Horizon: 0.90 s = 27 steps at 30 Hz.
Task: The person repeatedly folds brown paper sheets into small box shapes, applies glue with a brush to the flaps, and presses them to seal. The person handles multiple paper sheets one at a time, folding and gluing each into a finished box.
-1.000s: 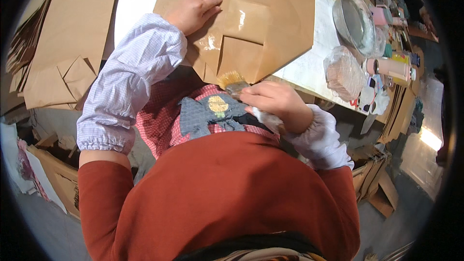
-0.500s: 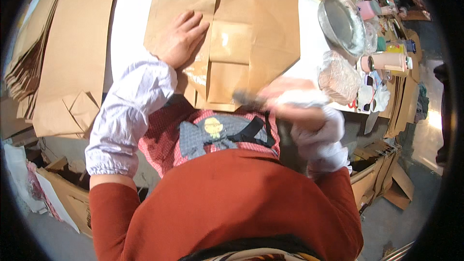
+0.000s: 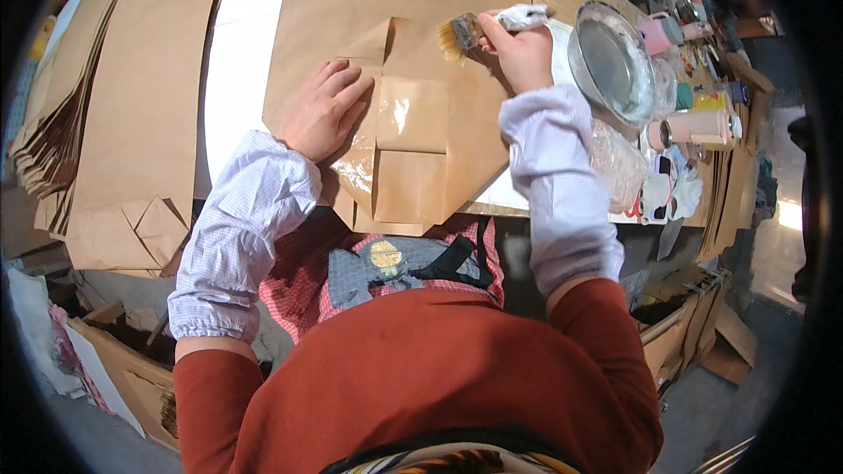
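Note:
A large brown paper bag (image 3: 413,123) lies flat in front of me, its folded bottom end toward my body. Wet, shiny patches show on the folded panels. My left hand (image 3: 328,111) rests with fingers spread on the bag's left side, beside the fold. In my right hand (image 3: 520,50) is a paste brush (image 3: 463,34), gripped by its white-wrapped handle. Its tan bristles point left, over the upper right part of the bag; whether they touch the paper I cannot tell.
Stacks of brown paper bags (image 3: 145,79) lie at the left. To the right stands a metal basin (image 3: 613,61), with a clear plastic-wrapped bundle (image 3: 616,158), a pink flask (image 3: 702,128) and sunglasses (image 3: 657,188) nearby. Cardboard boxes (image 3: 127,360) sit below the table.
My right hand has swung the brush from the bag's near edge up and away to its upper right. My left hand stays on the bag, which appears slightly lower in view.

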Motion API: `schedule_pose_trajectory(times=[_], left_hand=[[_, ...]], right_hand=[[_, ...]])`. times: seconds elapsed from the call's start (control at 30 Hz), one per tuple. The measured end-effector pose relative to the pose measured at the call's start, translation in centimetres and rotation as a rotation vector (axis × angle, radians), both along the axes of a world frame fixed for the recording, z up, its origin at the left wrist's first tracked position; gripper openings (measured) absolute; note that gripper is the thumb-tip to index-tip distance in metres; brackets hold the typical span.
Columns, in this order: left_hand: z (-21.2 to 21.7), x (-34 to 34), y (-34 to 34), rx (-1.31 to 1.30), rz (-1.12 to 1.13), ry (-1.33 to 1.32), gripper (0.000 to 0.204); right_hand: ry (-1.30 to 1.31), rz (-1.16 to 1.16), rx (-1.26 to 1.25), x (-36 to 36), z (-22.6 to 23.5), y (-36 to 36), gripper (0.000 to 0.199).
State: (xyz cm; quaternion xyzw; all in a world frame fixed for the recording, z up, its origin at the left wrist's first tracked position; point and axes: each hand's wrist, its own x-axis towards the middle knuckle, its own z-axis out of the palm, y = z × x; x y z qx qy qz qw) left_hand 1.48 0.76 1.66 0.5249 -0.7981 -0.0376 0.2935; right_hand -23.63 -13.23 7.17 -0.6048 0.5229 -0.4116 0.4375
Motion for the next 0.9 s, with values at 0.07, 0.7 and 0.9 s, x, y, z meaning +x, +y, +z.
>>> schedule_pose_trajectory(times=[0.07,0.7,0.9], left_hand=[[-0.1,0.1,0.3,0.053,0.052,0.073,0.028],[-0.4,0.0,0.5,0.084,0.083,0.157,0.017],[0.1,0.1,0.1,0.076,0.018,0.094,0.019]], right_hand=[[-0.183,0.044,-0.038,1.6,0.6,1.9,0.014],[0.613,0.013,-0.634,-13.0,4.8,8.2,0.031],[1.132,0.198,-0.735,-25.0,3.3,10.1,0.041]])
